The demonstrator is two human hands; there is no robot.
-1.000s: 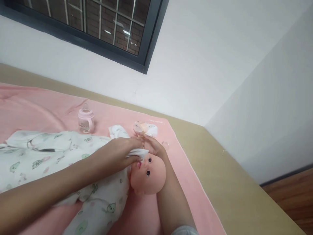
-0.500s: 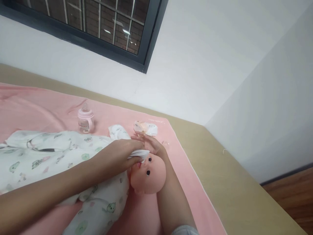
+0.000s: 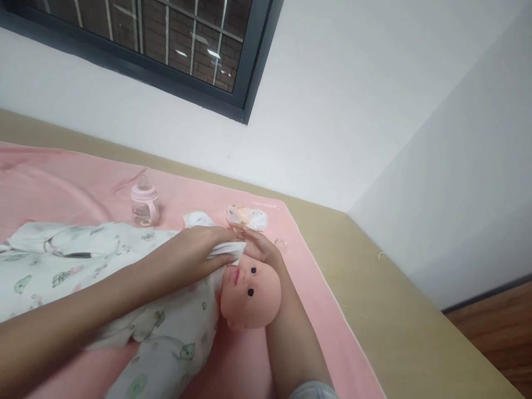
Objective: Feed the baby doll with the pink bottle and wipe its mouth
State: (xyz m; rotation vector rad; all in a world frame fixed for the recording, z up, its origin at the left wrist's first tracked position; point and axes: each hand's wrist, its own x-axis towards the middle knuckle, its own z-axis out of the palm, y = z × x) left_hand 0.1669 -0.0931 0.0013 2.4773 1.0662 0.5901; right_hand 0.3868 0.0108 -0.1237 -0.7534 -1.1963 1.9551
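A bald baby doll (image 3: pixel 255 293) lies on its back in a white printed outfit (image 3: pixel 166 327), its head to the right. My left hand (image 3: pixel 203 249) pinches a folded white tissue (image 3: pixel 228 250) between thumb and fingers, close beside the doll's cheek and mouth. My right hand (image 3: pixel 255 244) is on the far side of the doll's head, its fingers stretched out to the left, partly hidden by the left hand. The doll's head lies against my right wrist and forearm.
A pink baby bottle (image 3: pixel 144 205) with a handle stands on the pink blanket (image 3: pixel 83 188). Behind my right hand lies a small printed packet (image 3: pixel 253 218), and a clear pinkish object (image 3: pixel 281 244) is nearby. A wooden surface (image 3: pixel 374 299) borders the blanket; a dark-framed window (image 3: pixel 245 100) is above.
My left hand has drawn back slightly, up and left, with the tissue, so the doll's mouth shows more. My right hand stays in place.
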